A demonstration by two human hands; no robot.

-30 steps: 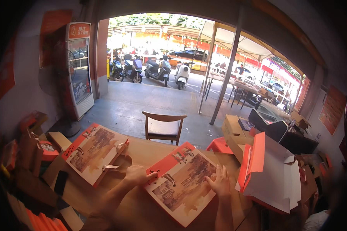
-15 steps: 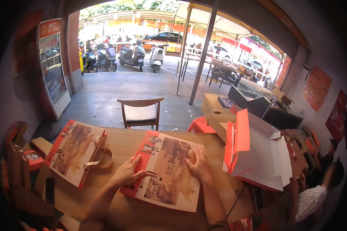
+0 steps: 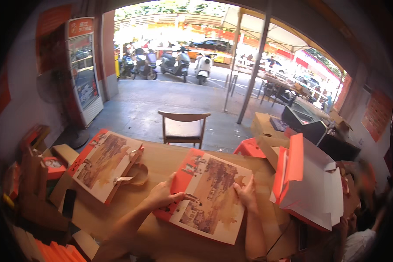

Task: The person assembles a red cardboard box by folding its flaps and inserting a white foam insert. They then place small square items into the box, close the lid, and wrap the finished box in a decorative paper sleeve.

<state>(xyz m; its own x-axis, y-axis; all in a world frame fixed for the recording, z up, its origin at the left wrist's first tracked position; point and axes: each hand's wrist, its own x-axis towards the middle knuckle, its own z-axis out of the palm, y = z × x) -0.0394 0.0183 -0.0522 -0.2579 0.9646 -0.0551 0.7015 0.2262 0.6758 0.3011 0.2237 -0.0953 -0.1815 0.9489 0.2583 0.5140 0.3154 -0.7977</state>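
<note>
In front of me lies a flat gift box (image 3: 220,185), beige with a printed old-street scene and a red strip along its left side. My left hand (image 3: 163,195) grips that red side, its fingers over the edge and the thumb on top. On the opposite side, my right hand (image 3: 247,195) is closed on the box's right edge, thumb on the lid and the other fingers largely hidden. A matching box (image 3: 104,163) with pale ribbon handles (image 3: 123,179) lies to the left, apart from my hands.
An opened box (image 3: 310,187), white inside with red flaps, stands at the right of the brown table (image 3: 161,153). Phones lie at the left (image 3: 68,203) and lower right (image 3: 302,236). Beyond the table stands a chair (image 3: 184,126). Cartons (image 3: 35,174) crowd the left. Someone's pale sleeve (image 3: 358,246) shows lower right.
My right hand has moved from lying on the lid to gripping the right edge. My left hand has closed further round the red side. The whole view has shifted, moving things rightward.
</note>
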